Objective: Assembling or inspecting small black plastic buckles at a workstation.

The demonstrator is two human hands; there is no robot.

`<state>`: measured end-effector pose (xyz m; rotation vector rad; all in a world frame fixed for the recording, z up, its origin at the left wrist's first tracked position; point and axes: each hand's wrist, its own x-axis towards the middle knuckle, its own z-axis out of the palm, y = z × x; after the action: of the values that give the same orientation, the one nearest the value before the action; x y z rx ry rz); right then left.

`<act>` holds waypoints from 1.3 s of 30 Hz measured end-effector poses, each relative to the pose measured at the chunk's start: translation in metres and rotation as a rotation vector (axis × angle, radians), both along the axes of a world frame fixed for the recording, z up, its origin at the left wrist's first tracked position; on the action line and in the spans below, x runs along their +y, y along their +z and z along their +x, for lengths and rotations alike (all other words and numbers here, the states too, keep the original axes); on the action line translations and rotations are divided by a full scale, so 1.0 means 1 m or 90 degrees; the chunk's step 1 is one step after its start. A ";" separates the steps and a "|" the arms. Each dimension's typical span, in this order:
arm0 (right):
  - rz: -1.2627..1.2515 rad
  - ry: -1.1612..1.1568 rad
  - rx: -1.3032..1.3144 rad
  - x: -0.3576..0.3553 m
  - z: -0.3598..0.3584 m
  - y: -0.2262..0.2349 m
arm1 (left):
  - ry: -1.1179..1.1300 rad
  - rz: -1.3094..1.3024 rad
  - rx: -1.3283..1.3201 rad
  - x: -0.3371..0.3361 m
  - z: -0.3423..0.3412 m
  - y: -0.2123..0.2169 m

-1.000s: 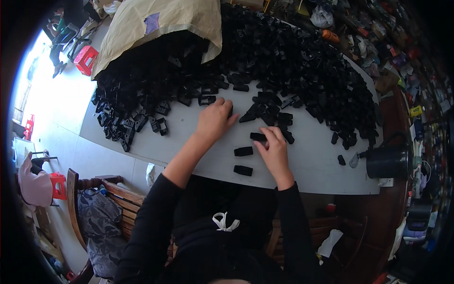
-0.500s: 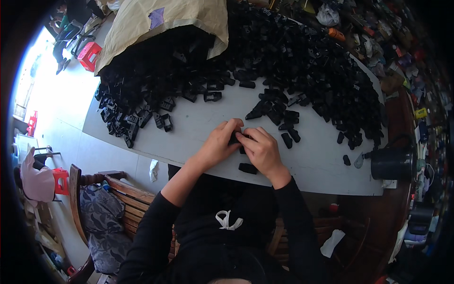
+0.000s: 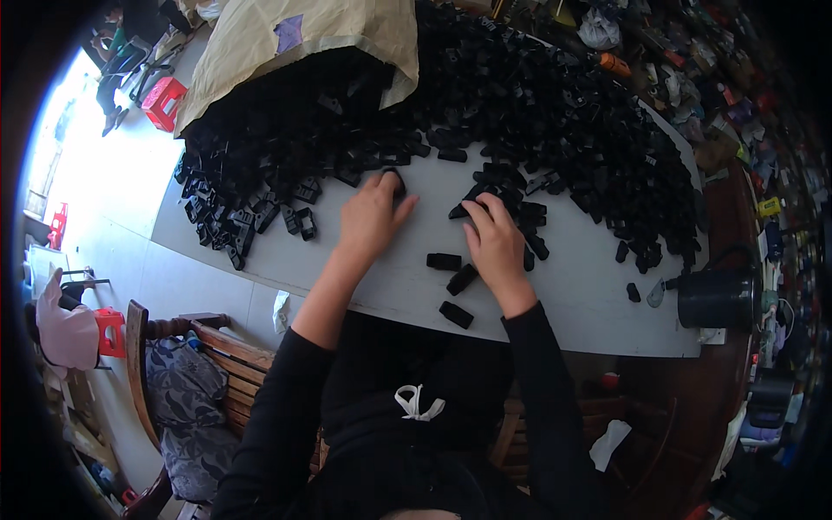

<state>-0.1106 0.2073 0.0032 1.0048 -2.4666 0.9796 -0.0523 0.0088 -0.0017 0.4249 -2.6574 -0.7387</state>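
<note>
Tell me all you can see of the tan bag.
The bag looks like creased tan paper, with a purple patch on top. It lies far left on the table, mouth open toward the person, one corner drooping at right. Black parts crowd the shadowed mouth and spread in front. The picture's top edge crops it. The left hand and right hand are clear of it.

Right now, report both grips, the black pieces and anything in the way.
Left grip at a black part. Right grip at a black cluster. Three black pieces lie nearer the person. Paper bag overhangs part of heap.
</note>
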 end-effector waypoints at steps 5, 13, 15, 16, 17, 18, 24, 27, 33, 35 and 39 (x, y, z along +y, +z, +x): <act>0.033 -0.016 -0.099 0.009 -0.017 -0.028 | -0.153 0.015 0.024 0.007 0.016 -0.003; 0.001 0.040 -0.126 0.011 0.002 -0.010 | -0.178 0.157 0.035 0.008 0.024 -0.004; 0.022 0.059 -0.110 0.010 0.001 -0.008 | -0.200 0.155 0.016 0.008 0.023 -0.003; -0.034 0.104 -0.125 0.006 0.003 -0.004 | -0.228 0.176 0.018 0.009 0.022 -0.004; -0.089 0.150 -0.140 0.002 0.004 0.002 | -0.255 0.198 0.019 0.010 0.022 -0.005; -0.057 0.176 -0.063 -0.002 0.004 0.006 | -0.255 0.197 0.018 0.011 0.021 -0.005; 0.065 0.205 0.001 -0.015 0.011 0.001 | -0.289 0.252 0.012 0.010 0.019 -0.005; 0.091 0.169 0.078 -0.004 0.021 -0.007 | -0.356 0.273 -0.007 -0.004 0.011 -0.004; 0.099 0.182 0.000 0.008 0.022 -0.010 | -0.071 -0.220 0.119 -0.022 -0.038 -0.009; 0.066 0.188 -0.017 0.004 0.006 -0.006 | -0.067 -0.269 0.065 -0.025 -0.043 -0.001; 0.181 -0.067 0.134 0.000 -0.030 -0.004 | -0.074 -0.333 0.006 -0.021 -0.052 0.001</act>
<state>-0.1402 0.2068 -0.0009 0.9911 -2.4942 0.4720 -0.1038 -0.0126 -0.0004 0.1248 -2.7429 -0.0549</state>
